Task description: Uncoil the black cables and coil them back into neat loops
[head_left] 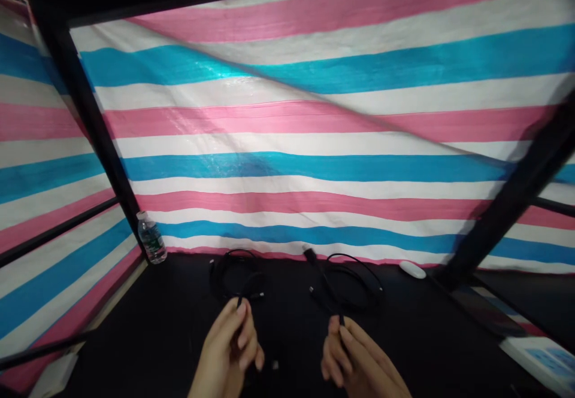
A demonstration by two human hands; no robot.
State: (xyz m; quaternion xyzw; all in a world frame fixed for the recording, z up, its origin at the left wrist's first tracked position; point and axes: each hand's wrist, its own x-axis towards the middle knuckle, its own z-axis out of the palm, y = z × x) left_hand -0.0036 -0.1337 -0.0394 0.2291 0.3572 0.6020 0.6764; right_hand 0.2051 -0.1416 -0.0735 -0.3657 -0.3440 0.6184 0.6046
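My left hand point(230, 345) is closed, thumb and fingertips pinching a black cable point(217, 278) whose loose coil lies on the dark table just beyond. A small light-tipped plug point(257, 295) of that cable shows right of the fingertips. To the right, my right hand point(357, 356) pinches a second black cable point(359, 307), also loosely coiled. One end of it carries a larger black plug point(309, 255) with a pale tip, pointing toward the back. Between the hands, low in the view, a small metallic piece point(275, 364) shows; what it belongs to is too dark to tell.
A clear water bottle point(151, 239) stands at the back left corner. A white mouse-shaped object point(412, 270) lies at the back right. White-and-blue flat item point(545, 359) sits at the right edge. Black frame posts point(507, 200) and striped sheeting point(314, 164) enclose the table.
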